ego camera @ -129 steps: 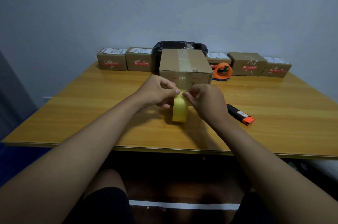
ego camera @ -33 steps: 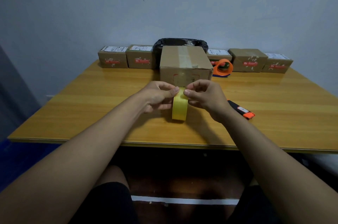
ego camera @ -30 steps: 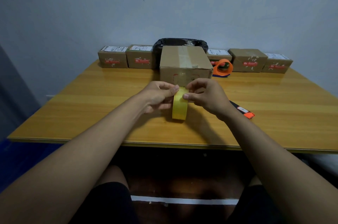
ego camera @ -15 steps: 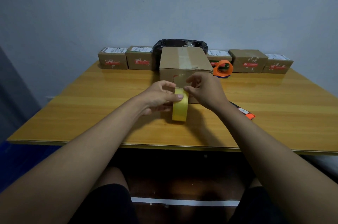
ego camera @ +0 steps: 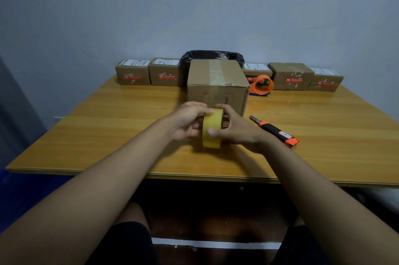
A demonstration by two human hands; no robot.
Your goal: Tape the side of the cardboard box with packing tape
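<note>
Nearest us, the yellow tape roll [ego camera: 212, 128] stands on edge on the table [ego camera: 108, 135], just in front of the cardboard box [ego camera: 217, 87]. The left hand [ego camera: 187, 121] cups its left face, fingers closed on the rim; the right hand [ego camera: 234, 128] pinches the other side, thumb pressed on the band. Looks like a hunt for the loose end. A light, stiff ring with a slick surface, I'd say, best gripped through the core or by the flat faces. The box looks rigid, light enough to turn. Right of it lies a utility knife [ego camera: 275, 131]; farther back, an orange dispenser [ego camera: 261, 85] and small parcels [ego camera: 132, 72].
</note>
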